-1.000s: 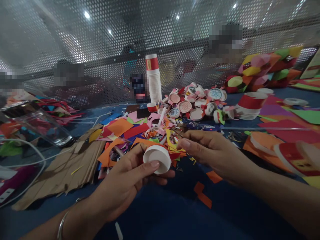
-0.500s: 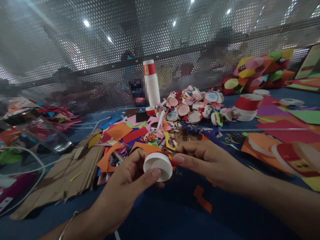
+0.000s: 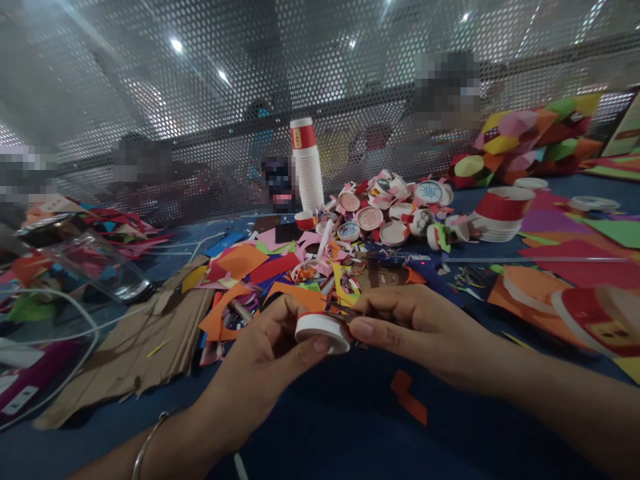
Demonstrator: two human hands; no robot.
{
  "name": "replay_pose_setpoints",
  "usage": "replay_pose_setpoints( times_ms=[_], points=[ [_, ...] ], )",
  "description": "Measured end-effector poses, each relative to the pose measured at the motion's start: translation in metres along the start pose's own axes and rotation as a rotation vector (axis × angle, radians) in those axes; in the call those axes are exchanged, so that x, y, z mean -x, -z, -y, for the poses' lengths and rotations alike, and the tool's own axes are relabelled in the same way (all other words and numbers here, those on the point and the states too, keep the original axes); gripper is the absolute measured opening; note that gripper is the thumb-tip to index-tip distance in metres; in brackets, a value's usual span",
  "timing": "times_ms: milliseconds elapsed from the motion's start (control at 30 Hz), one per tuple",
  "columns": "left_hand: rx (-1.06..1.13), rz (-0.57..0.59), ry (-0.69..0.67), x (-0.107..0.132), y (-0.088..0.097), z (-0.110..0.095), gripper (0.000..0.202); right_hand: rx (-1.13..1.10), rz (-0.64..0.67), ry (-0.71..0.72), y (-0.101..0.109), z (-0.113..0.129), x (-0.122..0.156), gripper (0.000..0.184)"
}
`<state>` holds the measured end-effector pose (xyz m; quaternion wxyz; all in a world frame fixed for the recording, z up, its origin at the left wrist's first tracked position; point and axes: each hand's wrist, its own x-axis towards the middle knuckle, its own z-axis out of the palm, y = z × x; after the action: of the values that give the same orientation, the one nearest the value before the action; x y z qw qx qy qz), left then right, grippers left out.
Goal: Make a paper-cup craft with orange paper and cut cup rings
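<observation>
My left hand is closed on a cut-down paper cup bottom, thumb inside the white rim and fingers behind. The cup bottom is tilted, with a red edge along its far side. My right hand is closed in a pinch at the right side of the cup bottom. From its fingers a thin, dark, blade-like tool points left over the red edge; its handle is hidden in the hand. Below the right hand an orange paper scrap lies on the dark blue table.
Colored paper scraps and a pile of cup bottoms lie ahead, beside a tall stack of paper cups. Corrugated cardboard, a clear container and a white cable are left. More cups stand right.
The cup bottom has tipped, so its opening now shows as a narrower oval with more of its side wall visible. Both hands stay close together around it. The view has shifted slightly.
</observation>
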<state>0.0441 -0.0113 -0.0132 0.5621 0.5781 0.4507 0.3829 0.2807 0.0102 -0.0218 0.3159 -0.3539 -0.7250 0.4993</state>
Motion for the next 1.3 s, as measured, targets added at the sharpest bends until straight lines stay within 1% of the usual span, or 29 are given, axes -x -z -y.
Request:
replay_pose_setpoints(
  times_ms=[100, 167, 200, 267, 333, 400, 467, 533, 633, 700, 767, 800, 933, 1033, 1100, 1167, 1233, 1300],
  points=[
    [-0.001, 0.007, -0.024, -0.001, 0.000, 0.001, 0.022, 0.016, -0.008, -0.001, 0.000, 0.001, 0.000, 0.049],
    [-0.023, 0.023, -0.067, -0.001, 0.001, -0.001, 0.015, 0.007, -0.019, 0.005, 0.000, 0.004, 0.001, 0.049],
    [-0.056, 0.013, -0.094, -0.001, 0.001, -0.002, 0.012, 0.000, -0.033, 0.013, 0.001, 0.005, 0.001, 0.048],
    [-0.158, -0.053, -0.170, 0.001, 0.002, -0.005, 0.009, -0.020, -0.079, 0.030, 0.001, 0.008, 0.001, 0.049],
    [-0.270, -0.143, -0.289, 0.003, 0.004, -0.006, 0.013, -0.048, -0.118, 0.038, 0.001, 0.010, 0.001, 0.052],
    [-0.387, -0.206, -0.438, 0.007, 0.005, -0.007, 0.021, -0.081, -0.130, 0.022, 0.000, 0.010, 0.000, 0.054],
    [-0.510, -0.240, -0.568, 0.010, 0.005, -0.008, 0.027, -0.121, -0.100, -0.008, -0.003, 0.009, -0.001, 0.052],
    [-0.602, -0.264, -0.658, 0.013, 0.004, -0.009, 0.029, -0.184, -0.048, -0.037, -0.005, 0.007, -0.001, 0.047],
    [-0.689, -0.263, -0.786, 0.011, 0.003, -0.009, 0.032, -0.295, 0.003, -0.067, -0.009, 0.006, 0.000, 0.040],
    [-0.745, -0.212, -0.976, 0.008, 0.003, -0.008, 0.032, -0.339, 0.010, -0.080, -0.011, 0.007, 0.001, 0.039],
    [-0.775, -0.171, -1.070, 0.004, 0.004, -0.006, 0.031, -0.372, 0.020, -0.091, -0.012, 0.008, 0.002, 0.038],
    [-0.779, -0.164, -1.087, 0.002, 0.005, -0.005, 0.032, -0.384, 0.023, -0.098, -0.012, 0.008, 0.002, 0.037],
    [-0.770, -0.176, -1.089, 0.001, 0.006, -0.003, 0.034, -0.392, 0.022, -0.116, -0.013, 0.009, 0.004, 0.038],
    [-0.724, -0.157, -1.033, 0.003, 0.005, 0.000, 0.032, -0.421, 0.043, -0.112, -0.012, 0.010, 0.003, 0.039],
    [-0.615, -0.133, -0.957, 0.003, 0.004, 0.003, 0.036, -0.438, 0.049, -0.108, -0.011, 0.011, 0.002, 0.038],
    [-0.425, -0.125, -0.856, 0.002, 0.002, 0.005, 0.050, -0.445, 0.039, -0.099, -0.011, 0.011, 0.001, 0.036],
    [-0.229, -0.109, -0.723, 0.001, 0.001, 0.006, 0.061, -0.443, 0.015, -0.082, -0.010, 0.012, 0.001, 0.034],
    [-0.080, -0.036, -0.550, -0.001, 0.003, 0.006, 0.061, -0.432, -0.011, -0.074, -0.010, 0.012, 0.001, 0.033]
  ],
)
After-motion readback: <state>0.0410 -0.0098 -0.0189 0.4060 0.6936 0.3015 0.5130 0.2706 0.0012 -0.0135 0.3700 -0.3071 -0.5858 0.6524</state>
